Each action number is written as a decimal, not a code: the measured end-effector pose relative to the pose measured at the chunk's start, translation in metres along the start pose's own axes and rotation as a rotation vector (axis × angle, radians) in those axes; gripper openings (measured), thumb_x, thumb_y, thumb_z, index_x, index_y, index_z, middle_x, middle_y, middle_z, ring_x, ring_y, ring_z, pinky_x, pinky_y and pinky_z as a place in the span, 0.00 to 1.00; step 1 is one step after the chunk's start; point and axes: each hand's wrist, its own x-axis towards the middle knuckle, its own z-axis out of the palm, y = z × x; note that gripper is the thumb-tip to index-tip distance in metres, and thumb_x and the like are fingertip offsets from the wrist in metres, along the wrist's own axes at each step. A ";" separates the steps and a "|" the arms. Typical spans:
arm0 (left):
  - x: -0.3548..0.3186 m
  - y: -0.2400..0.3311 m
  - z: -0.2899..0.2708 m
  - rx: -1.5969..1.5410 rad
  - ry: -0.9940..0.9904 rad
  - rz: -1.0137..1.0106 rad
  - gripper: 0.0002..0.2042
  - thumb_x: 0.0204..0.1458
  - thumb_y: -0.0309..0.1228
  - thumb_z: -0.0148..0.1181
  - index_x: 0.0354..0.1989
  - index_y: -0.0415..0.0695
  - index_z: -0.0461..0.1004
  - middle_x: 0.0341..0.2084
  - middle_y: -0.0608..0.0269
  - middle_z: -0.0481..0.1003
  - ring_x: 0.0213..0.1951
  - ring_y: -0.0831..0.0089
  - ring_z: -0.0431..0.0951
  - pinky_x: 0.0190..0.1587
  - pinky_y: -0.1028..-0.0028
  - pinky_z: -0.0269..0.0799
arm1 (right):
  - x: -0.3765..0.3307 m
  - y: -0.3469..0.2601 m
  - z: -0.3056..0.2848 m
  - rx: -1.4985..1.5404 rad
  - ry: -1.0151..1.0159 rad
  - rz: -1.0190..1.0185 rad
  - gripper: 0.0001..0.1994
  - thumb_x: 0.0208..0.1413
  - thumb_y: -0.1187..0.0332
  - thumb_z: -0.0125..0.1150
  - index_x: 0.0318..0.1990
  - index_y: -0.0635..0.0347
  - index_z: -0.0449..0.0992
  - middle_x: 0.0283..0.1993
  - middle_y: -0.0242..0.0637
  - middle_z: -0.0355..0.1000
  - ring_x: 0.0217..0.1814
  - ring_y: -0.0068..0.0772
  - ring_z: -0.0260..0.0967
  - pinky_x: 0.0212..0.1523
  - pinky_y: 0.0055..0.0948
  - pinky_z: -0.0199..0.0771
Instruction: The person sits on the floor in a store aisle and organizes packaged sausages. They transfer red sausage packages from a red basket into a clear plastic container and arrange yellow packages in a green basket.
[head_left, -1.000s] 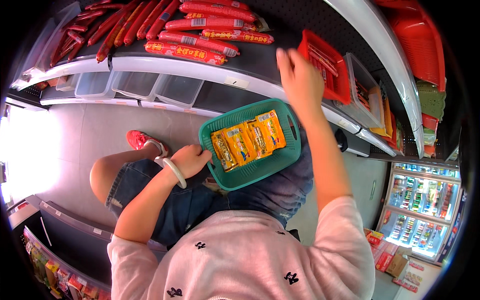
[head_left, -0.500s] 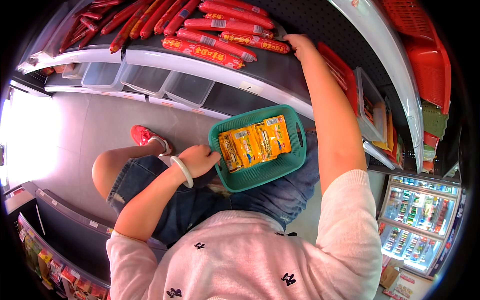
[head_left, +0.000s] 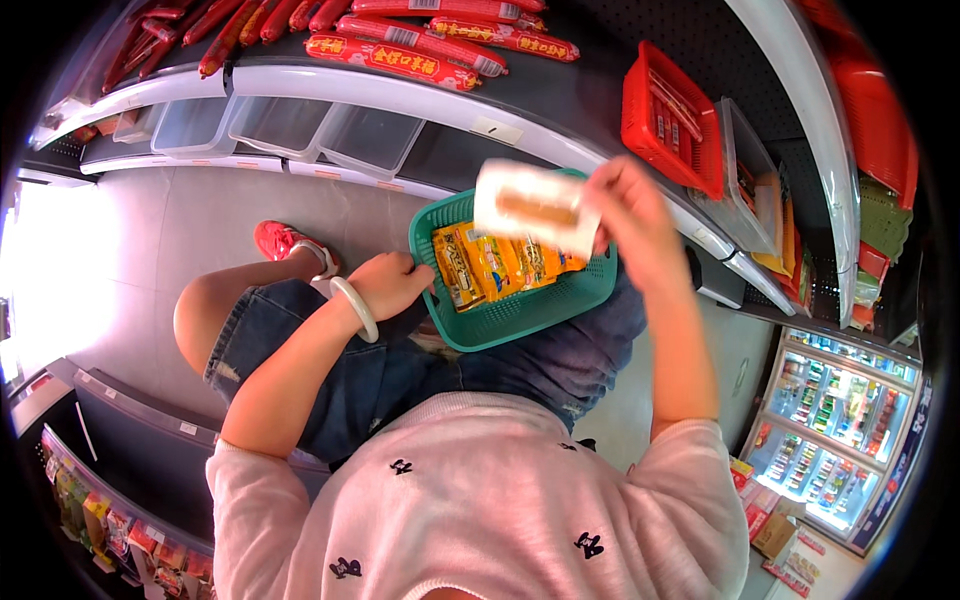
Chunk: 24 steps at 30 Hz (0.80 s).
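My left hand is closed on the left rim of a green plastic basket, which sits over my lap. Inside lie several yellow snack packets side by side. My right hand pinches the right end of a white packet with a brownish sausage-like shape in its middle; motion blurs it. The packet is above the far right part of the basket and hides some of the yellow packets. Several red-wrapped sausages lie on the shelf ahead, apart from both hands.
Clear plastic bins line the lower shelf. At the right, a red basket holds thin red packets, beside a clear bin. A lit drinks cooler stands at the far right, and a stocked rack at the lower left.
My right hand has come back from the shelf toward me, bringing the white packet over the basket. The left hand keeps its hold on the rim. The view has shifted slightly.
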 end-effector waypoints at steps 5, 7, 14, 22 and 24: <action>0.002 0.003 0.002 -0.019 -0.001 0.002 0.20 0.54 0.43 0.47 0.29 0.40 0.82 0.30 0.41 0.78 0.38 0.48 0.78 0.49 0.61 0.70 | -0.048 0.070 0.049 -0.775 0.036 -0.336 0.09 0.57 0.65 0.61 0.39 0.57 0.70 0.34 0.36 0.72 0.33 0.36 0.74 0.31 0.32 0.72; 0.006 -0.003 0.004 -0.019 0.018 -0.009 0.20 0.54 0.42 0.47 0.29 0.40 0.82 0.31 0.41 0.78 0.39 0.48 0.78 0.50 0.62 0.70 | -0.056 0.079 0.064 -0.926 -0.232 -0.520 0.13 0.53 0.60 0.63 0.41 0.56 0.71 0.40 0.34 0.72 0.38 0.36 0.75 0.37 0.36 0.74; -0.002 -0.001 -0.008 -0.115 0.072 0.006 0.19 0.53 0.41 0.49 0.29 0.39 0.81 0.28 0.40 0.78 0.37 0.48 0.78 0.48 0.63 0.70 | -0.069 0.069 0.059 -1.025 0.034 -0.637 0.23 0.47 0.63 0.68 0.51 0.58 0.71 0.59 0.44 0.64 0.63 0.50 0.59 0.63 0.52 0.58; -0.028 0.009 -0.023 -0.223 0.138 0.038 0.17 0.53 0.37 0.50 0.30 0.36 0.81 0.27 0.48 0.79 0.35 0.62 0.80 0.45 0.69 0.72 | -0.079 0.117 0.025 0.083 0.669 -0.211 0.34 0.54 0.74 0.62 0.66 0.59 0.52 0.67 0.46 0.54 0.68 0.40 0.54 0.66 0.44 0.57; -0.034 0.009 -0.016 -0.240 0.143 0.083 0.17 0.54 0.37 0.51 0.30 0.36 0.81 0.27 0.49 0.80 0.35 0.65 0.80 0.46 0.70 0.71 | -0.085 0.114 0.031 0.468 0.598 -0.018 0.31 0.56 0.76 0.60 0.66 0.56 0.54 0.65 0.42 0.57 0.66 0.37 0.59 0.62 0.41 0.64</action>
